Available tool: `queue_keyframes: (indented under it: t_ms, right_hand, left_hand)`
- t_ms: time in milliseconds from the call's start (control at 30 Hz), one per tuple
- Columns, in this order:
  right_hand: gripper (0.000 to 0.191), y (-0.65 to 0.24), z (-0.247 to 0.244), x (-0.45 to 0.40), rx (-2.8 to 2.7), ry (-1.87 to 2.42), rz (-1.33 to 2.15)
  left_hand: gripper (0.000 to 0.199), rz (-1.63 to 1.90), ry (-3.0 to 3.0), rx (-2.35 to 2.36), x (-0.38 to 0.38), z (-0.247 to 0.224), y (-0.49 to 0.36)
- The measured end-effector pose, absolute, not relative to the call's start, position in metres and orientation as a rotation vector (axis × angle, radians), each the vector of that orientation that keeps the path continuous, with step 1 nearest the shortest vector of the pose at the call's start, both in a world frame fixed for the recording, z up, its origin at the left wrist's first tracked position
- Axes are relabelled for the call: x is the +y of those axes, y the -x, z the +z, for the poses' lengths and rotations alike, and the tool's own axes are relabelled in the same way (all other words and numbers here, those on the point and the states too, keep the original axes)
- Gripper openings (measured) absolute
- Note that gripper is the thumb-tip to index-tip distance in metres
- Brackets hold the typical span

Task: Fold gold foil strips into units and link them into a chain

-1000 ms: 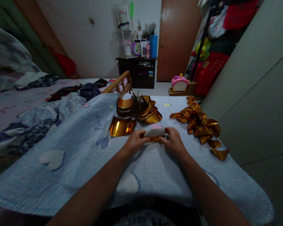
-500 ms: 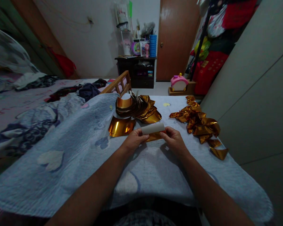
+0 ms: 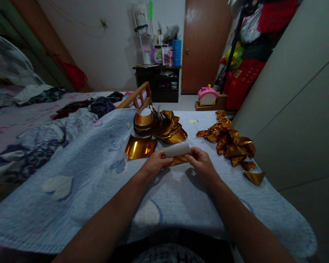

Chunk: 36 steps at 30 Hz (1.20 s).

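Between my hands is a sheet of gold foil paper (image 3: pixel 178 160), its upper part curled over so that the pale back shows. My left hand (image 3: pixel 157 163) pinches its left end, thumb on the near side. At the right end, my right hand (image 3: pixel 200 160) grips it between thumb and fingers. Just beyond my left hand lie a few smooth, curved gold sheets (image 3: pixel 140 147). Behind them a thick stack of gold sheets (image 3: pixel 172 128) fans out. To the right of my right hand is a heap of folded gold foil pieces (image 3: pixel 230 140).
A pale blue quilted cover (image 3: pixel 98 190) with heart shapes spreads under everything. Bedding (image 3: pixel 44 135) is piled on the left. A wooden rail (image 3: pixel 137 96), a dark cabinet (image 3: pixel 157 86) and a pink toy (image 3: pixel 207 95) stand beyond. A pale panel (image 3: pixel 298 102) rises at the right.
Both hands keep hold of the gold foil paper in nearly the same place. The view has shifted very slightly; the stacks and the heap lie as before.
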State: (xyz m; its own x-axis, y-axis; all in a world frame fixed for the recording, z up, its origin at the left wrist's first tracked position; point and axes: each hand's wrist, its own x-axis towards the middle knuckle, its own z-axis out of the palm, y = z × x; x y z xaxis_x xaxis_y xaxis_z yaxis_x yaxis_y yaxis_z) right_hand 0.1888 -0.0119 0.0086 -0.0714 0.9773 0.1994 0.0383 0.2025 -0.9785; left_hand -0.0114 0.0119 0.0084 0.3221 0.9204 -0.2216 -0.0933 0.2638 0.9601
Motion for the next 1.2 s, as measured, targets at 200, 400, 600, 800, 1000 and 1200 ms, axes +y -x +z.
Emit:
queue_keyframes:
  t_ms: [200,400,600,800,1000,1200]
  right_hand:
    - [0.020,-0.189,0.008,-0.013,-1.371,1.036,1.103]
    - [0.018,-0.188,0.012,-0.014,-1.400,1.029,1.088]
    - [0.016,-0.188,0.013,-0.015,-1.376,0.981,1.125]
    - [0.019,-0.189,0.015,-0.016,-1.357,1.011,1.139]
    - [0.019,-0.191,0.018,-0.017,-1.364,1.063,1.122]
    - [0.021,-0.191,0.017,-0.017,-1.372,1.086,1.100]
  left_hand:
    - [0.041,0.883,-1.043,0.972,0.012,0.006,0.012]
    - [0.048,0.885,-0.994,0.914,0.012,0.005,0.011]
    - [0.046,0.905,-0.988,0.923,0.011,0.010,0.010]
    - [0.039,0.951,-1.001,0.927,0.009,0.018,0.008]
    - [0.039,0.963,-1.006,0.933,0.008,0.019,0.008]
    - [0.044,1.004,-1.010,0.911,0.010,0.013,0.009]
